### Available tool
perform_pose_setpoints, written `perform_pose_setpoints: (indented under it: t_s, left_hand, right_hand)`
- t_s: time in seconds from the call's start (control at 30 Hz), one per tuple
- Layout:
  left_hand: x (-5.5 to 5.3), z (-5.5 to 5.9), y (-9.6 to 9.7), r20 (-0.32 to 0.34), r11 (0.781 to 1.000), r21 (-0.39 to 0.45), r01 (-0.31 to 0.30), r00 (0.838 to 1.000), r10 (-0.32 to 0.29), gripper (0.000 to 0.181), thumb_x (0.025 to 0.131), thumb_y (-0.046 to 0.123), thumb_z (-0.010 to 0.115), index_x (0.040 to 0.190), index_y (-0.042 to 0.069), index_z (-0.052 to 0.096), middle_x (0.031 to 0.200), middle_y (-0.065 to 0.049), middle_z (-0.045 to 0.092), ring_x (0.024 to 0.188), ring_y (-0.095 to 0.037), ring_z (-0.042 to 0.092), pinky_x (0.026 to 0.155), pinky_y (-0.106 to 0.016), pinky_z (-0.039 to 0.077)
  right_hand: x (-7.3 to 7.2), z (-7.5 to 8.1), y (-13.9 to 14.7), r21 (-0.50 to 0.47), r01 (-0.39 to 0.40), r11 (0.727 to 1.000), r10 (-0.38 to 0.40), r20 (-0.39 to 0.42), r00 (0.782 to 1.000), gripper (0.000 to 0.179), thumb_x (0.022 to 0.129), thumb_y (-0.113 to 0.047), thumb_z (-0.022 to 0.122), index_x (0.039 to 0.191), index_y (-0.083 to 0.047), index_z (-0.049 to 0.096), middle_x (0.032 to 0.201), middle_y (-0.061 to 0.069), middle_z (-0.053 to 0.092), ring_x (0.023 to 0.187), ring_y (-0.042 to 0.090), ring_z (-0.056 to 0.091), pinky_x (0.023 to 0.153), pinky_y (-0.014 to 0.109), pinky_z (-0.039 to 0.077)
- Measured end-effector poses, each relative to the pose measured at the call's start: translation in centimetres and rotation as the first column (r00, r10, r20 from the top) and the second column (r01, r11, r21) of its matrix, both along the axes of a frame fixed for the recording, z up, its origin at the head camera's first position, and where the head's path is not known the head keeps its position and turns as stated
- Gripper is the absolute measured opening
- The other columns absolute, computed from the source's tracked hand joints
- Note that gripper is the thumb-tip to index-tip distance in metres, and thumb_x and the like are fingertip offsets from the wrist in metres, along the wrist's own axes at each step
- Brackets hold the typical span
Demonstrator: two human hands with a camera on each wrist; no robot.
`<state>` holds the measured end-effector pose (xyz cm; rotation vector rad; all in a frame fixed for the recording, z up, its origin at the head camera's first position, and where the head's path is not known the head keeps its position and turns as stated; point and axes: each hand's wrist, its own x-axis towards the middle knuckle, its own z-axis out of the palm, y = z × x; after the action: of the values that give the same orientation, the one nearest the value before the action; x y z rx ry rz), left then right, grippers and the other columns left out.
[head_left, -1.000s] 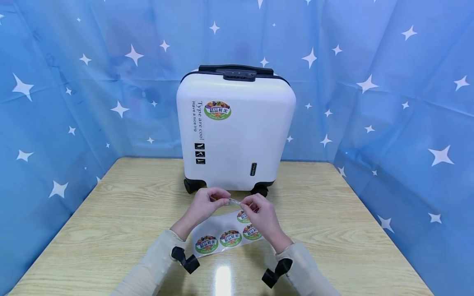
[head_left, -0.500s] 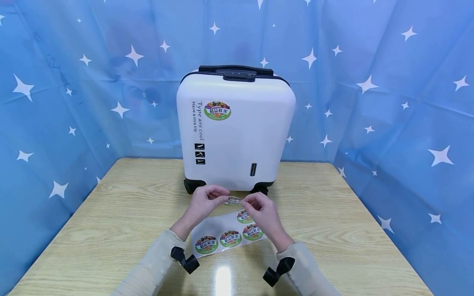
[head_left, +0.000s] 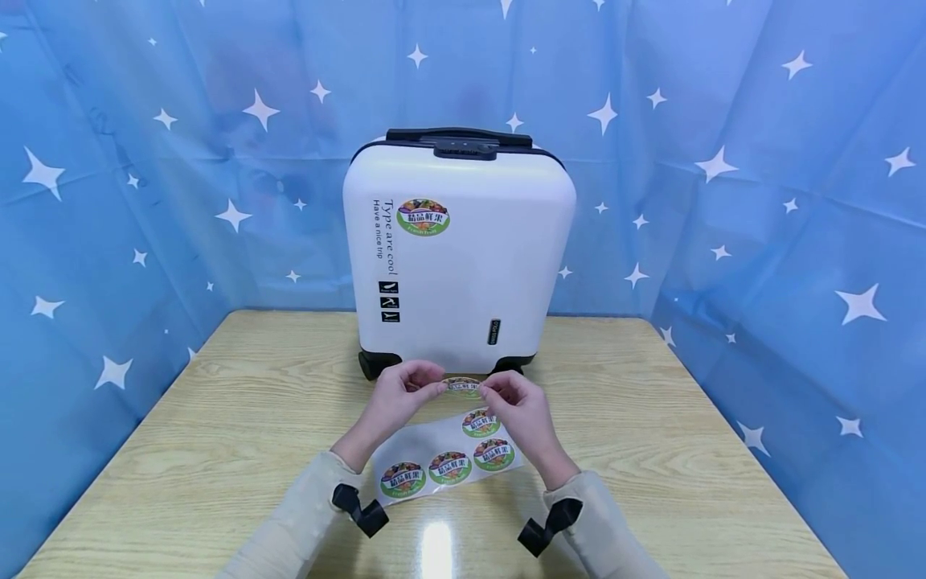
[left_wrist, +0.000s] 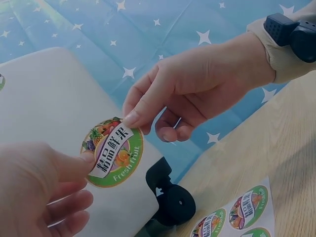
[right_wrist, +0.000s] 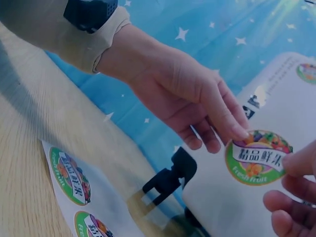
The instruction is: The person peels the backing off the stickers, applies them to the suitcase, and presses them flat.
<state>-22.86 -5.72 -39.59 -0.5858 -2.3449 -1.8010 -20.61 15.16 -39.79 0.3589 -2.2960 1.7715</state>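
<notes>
A round fruit sticker [left_wrist: 114, 153] with a green lower border is stretched between both hands, its printed face toward the person. My left hand [head_left: 399, 394] pinches its left edge between thumb and finger. The opposite edge is pinched by my right hand [head_left: 522, 412]. Below the hands, a white sticker sheet [head_left: 427, 438] lies on the table with several matching stickers and a bare area at its upper left. Just behind the hands stands a white suitcase [head_left: 463, 257], upright. One like sticker [head_left: 423, 217] is stuck at its upper left, beside printed lettering.
The wooden table [head_left: 239, 402] carries the suitcase and the sheet. Black wheels [head_left: 376, 363] support the suitcase at its lower corners. A blue curtain [head_left: 181, 161] with white stars hangs behind and at both sides. Each sleeve has a black wrist camera strap [head_left: 359, 508].
The held sticker, earlier seen almost edge-on, has tilted to show its print. Both hands have risen slightly toward the suitcase, and the right hand has shifted a little to the right.
</notes>
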Motion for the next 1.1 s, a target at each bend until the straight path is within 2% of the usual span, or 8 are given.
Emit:
perform_pose_setpoints:
  t_s: [0.2, 0.37, 0.5, 0.7, 0.9, 1.03, 1.1]
  left_hand:
    - [-0.1, 0.1, 0.0, -0.003, 1.000, 0.008, -0.010, 1.000, 0.010, 0.012, 0.082, 0.015, 0.072, 0.093, 0.012, 0.068, 0.082, -0.001, 0.064, 0.068, -0.018, 0.057, 0.058, -0.026, 0.047]
    - [-0.2, 0.1, 0.1, -0.026, 0.999, 0.003, -0.040, 0.999, 0.040, 0.009, 0.082, 0.017, 0.072, 0.090, 0.011, 0.069, 0.079, -0.001, 0.063, 0.067, -0.018, 0.055, 0.057, -0.025, 0.045]
    - [-0.1, 0.3, 0.1, -0.025, 0.998, 0.015, -0.065, 0.998, 0.065, 0.009, 0.083, 0.018, 0.071, 0.088, 0.010, 0.070, 0.080, -0.005, 0.064, 0.067, -0.019, 0.052, 0.055, -0.023, 0.042]
    - [0.0, 0.8, 0.2, -0.041, 0.996, 0.052, -0.066, 0.997, 0.069, 0.011, 0.085, 0.017, 0.069, 0.089, 0.006, 0.069, 0.080, -0.010, 0.063, 0.067, -0.022, 0.050, 0.055, -0.023, 0.040]
    - [-0.1, 1.1, 0.0, -0.060, 0.997, 0.039, -0.062, 0.996, 0.065, 0.007, 0.086, 0.017, 0.068, 0.088, 0.010, 0.069, 0.078, -0.003, 0.062, 0.066, -0.018, 0.051, 0.056, -0.023, 0.041]
    - [-0.2, 1.3, 0.0, -0.084, 0.997, 0.035, -0.069, 0.994, 0.072, 0.005, 0.086, 0.018, 0.068, 0.087, 0.012, 0.068, 0.077, -0.001, 0.062, 0.067, -0.018, 0.052, 0.056, -0.024, 0.042]
    - [-0.1, 1.5, 0.0, -0.080, 0.997, 0.032, -0.070, 0.994, 0.072, 0.006, 0.086, 0.018, 0.068, 0.087, 0.013, 0.068, 0.078, 0.000, 0.061, 0.067, -0.019, 0.052, 0.056, -0.025, 0.042]
  right_hand:
    - [0.0, 0.7, 0.1, -0.076, 0.004, 0.997, -0.001, 0.046, 0.999, 0.009, 0.088, -0.012, 0.065, 0.092, -0.004, 0.065, 0.080, 0.014, 0.060, 0.062, 0.018, 0.058, 0.054, 0.027, 0.048]
    - [1.0, 2.3, -0.2, -0.104, -0.006, 0.995, 0.011, 0.044, 0.999, 0.009, 0.089, -0.006, 0.062, 0.092, 0.002, 0.063, 0.082, 0.024, 0.059, 0.061, 0.020, 0.057, 0.053, 0.025, 0.047]
    - [1.5, 3.2, -0.4, -0.104, -0.006, 0.995, 0.011, 0.043, 0.999, 0.009, 0.089, -0.005, 0.061, 0.093, 0.003, 0.063, 0.083, 0.025, 0.058, 0.061, 0.020, 0.057, 0.055, 0.026, 0.048]
    - [1.4, 3.7, -0.6, -0.098, 0.001, 0.995, 0.002, 0.037, 0.999, 0.009, 0.089, -0.007, 0.061, 0.093, 0.001, 0.063, 0.079, 0.016, 0.059, 0.065, 0.031, 0.057, 0.056, 0.030, 0.049]
    - [1.1, 4.0, -0.6, -0.095, 0.000, 0.995, 0.006, 0.056, 0.998, 0.011, 0.090, -0.007, 0.060, 0.095, 0.002, 0.062, 0.082, 0.023, 0.057, 0.069, 0.038, 0.055, 0.057, 0.028, 0.049]
    - [0.2, 3.3, -0.4, -0.121, -0.006, 0.993, 0.014, 0.066, 0.998, 0.012, 0.090, -0.009, 0.061, 0.096, 0.001, 0.063, 0.084, 0.020, 0.059, 0.074, 0.048, 0.053, 0.058, 0.032, 0.049]
    - [-0.3, 2.9, -0.2, -0.135, -0.007, 0.991, 0.017, 0.070, 0.997, 0.013, 0.089, -0.011, 0.063, 0.096, -0.001, 0.063, 0.084, 0.018, 0.059, 0.074, 0.047, 0.053, 0.058, 0.033, 0.049]
